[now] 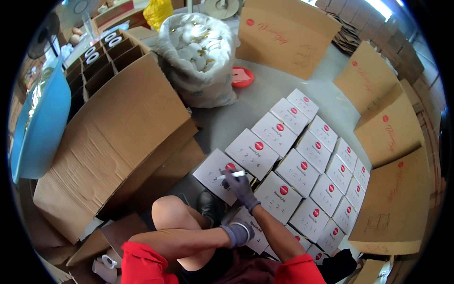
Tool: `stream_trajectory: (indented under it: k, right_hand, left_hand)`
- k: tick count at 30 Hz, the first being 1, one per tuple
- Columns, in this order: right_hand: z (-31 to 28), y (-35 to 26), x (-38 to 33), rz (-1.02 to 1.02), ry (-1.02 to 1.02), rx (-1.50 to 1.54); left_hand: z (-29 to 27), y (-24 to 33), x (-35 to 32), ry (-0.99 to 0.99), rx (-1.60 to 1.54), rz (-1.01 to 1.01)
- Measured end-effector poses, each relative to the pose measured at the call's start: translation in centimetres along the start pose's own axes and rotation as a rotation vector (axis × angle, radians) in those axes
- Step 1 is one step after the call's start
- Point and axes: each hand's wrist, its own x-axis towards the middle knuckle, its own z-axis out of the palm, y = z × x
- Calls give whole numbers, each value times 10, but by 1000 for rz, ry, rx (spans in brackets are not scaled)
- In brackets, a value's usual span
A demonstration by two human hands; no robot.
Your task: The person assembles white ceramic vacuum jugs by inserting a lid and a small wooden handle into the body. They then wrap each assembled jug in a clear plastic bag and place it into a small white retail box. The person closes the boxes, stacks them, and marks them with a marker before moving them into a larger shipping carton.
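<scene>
My right hand (240, 188), in a grey glove, grips a white marker pen (233, 175). Its tip is at the top of a white printed box (205, 171) with a red round label, the nearest-left one of the group. My left hand (240, 233), also gloved in grey, is closed low over another white box (257, 241) near my lap. What its curled fingers hold, if anything, is hidden. Several more matching white boxes (302, 165) stand side by side in rows on the floor, to the right of and beyond my hands.
A large divided carton (118, 123) stands at left, beside a blue basin (40, 128). Beyond it is a white sack (198, 85) of white pieces, next to a red dish (243, 83). Open brown cartons (388, 203) line the right; another (283, 38) stands behind.
</scene>
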Motion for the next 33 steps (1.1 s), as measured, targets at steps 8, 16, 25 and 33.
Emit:
stream_trajectory:
  k: [8, 16, 25, 33]
  right_hand:
    - [-136, -98, -157, -291, 323, 533]
    - [-122, -163, -264, -404, 285, 177]
    - [-91, -156, -282, -476, 241, 160]
    - [-22, -165, -267, -181, 33, 782]
  left_hand:
    - [-87, 10, -5, 506, -1106, -266]
    - [-90, 47, -16, 528, -1159, 224]
    - [-86, 109, -35, 848, -468, 247]
    - [-117, 126, -122, 1142, 599, -190]
